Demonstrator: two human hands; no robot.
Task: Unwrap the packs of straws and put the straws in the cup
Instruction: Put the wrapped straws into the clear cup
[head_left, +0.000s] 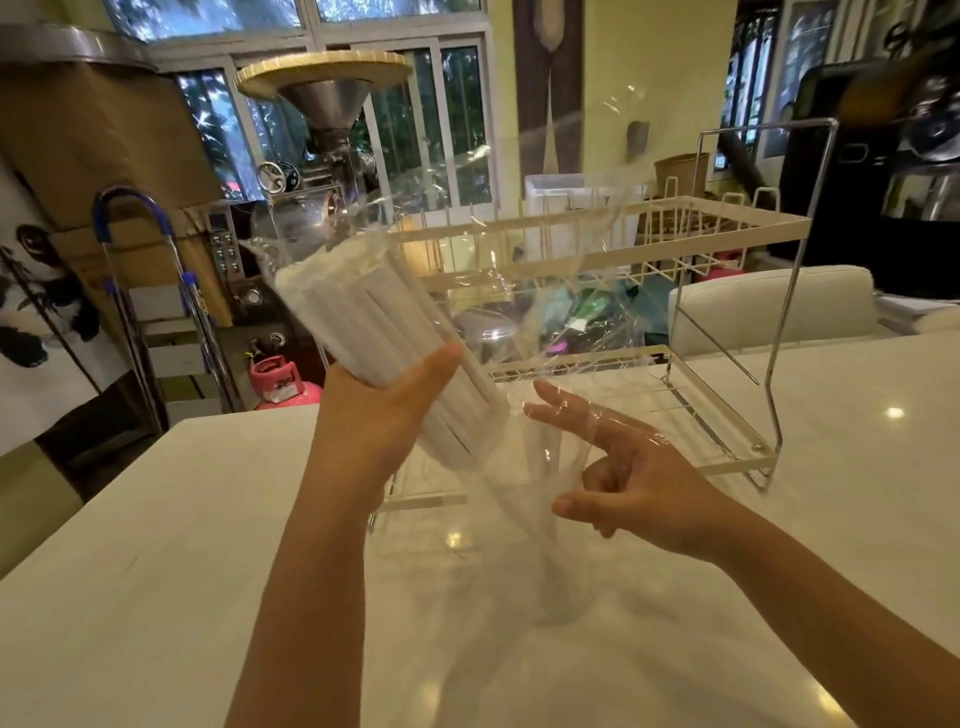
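Unwrapping step: left hand (384, 400) grips the bundle of white straws (363, 322) tilted above the counter (156, 545); right hand (623, 483), fingers spread, holds nothing firmly, clear wrap (545, 291) draped over it. Next: shed the wrap, find the cup, which isn't in view.

left hand (387, 410) grips bundle of white straws (363, 332), tilted, raised above white table (156, 545) | right hand (631, 483) fingers spread, clear plastic wrap (540, 291) draped over them and billowing upward | two-tier white dish rack (727, 228) stands behind on table | pink gas cylinder (280, 382) beyond table edge
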